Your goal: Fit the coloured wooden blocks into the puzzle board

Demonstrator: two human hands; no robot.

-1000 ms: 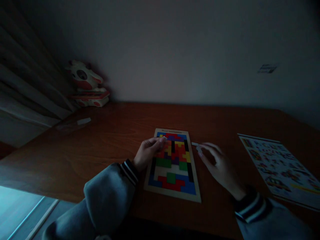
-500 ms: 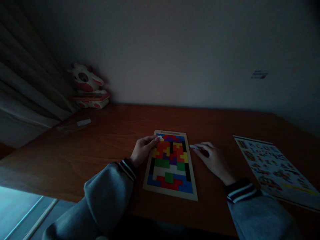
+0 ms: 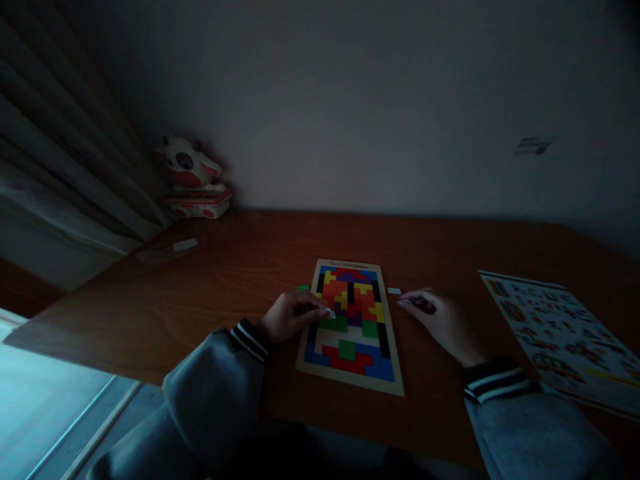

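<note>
A wooden puzzle board [image 3: 353, 385] filled with coloured block pieces lies on the table, with pale gaps in its lower half. My left hand [image 3: 293, 315] is over the board's left side, pinching a small white piece [image 3: 330, 313] between thumb and fingertips. To the right of the board, my right hand [image 3: 434, 319] has thumb and fingers closed together; what they hold, if anything, is too small to make out. A flat white piece [image 3: 395, 291] rests on the table between the board and my right hand. Partly behind my left hand, a green piece [image 3: 303, 288] sits beside the board's left edge.
On the brown table [image 3: 225, 273], a printed sheet [image 3: 565, 333] lies at the right. A cow-shaped toy [image 3: 195, 180] stands at the back left near the curtain [image 3: 65, 173]. A small white strip [image 3: 185, 245] lies in front of the toy.
My left hand has moved down the board with the white piece. My right hand has drawn slightly away from the flat white piece, which now lies free. The green piece at the left has come into sight.
</note>
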